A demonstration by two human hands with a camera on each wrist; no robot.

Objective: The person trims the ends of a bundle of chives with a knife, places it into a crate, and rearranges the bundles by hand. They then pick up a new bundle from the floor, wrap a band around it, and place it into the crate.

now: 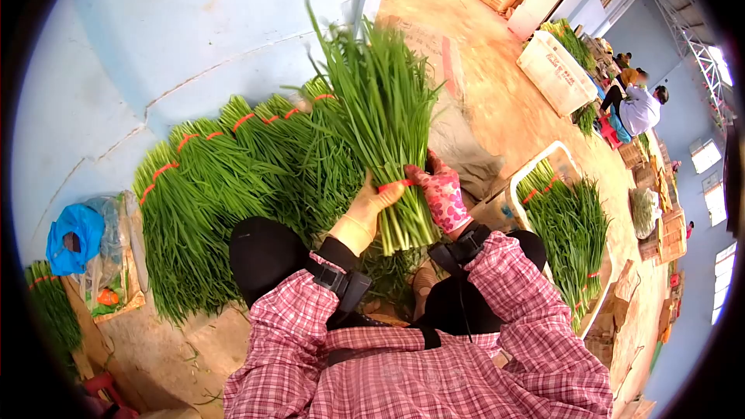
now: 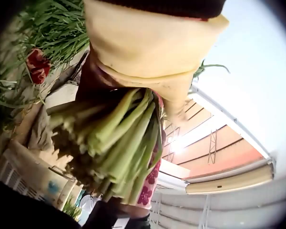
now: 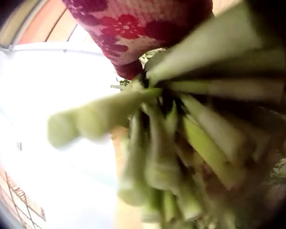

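A thick bunch of chives (image 1: 380,101) stands upright between my hands, leaves fanning out at the top and pale cut stalks at the bottom. A red band (image 1: 397,184) circles its lower part. My left hand (image 1: 363,216), in a pale yellow glove, grips the bunch from the left at the band. From the other side my right hand (image 1: 442,194), in a pink flowered glove, holds it at the same height. The stalk ends (image 2: 119,157) spread below the yellow glove in the left wrist view. Up close, the right wrist view shows stalks (image 3: 162,162) below the flowered glove.
Several banded bunches of chives (image 1: 202,217) lie in a row along the wall at left. A crate (image 1: 570,157) with more bunches stands at right. Beside the row is a blue plastic bag (image 1: 75,239). Farther off, a person (image 1: 640,109) sits near a white crate (image 1: 555,74).
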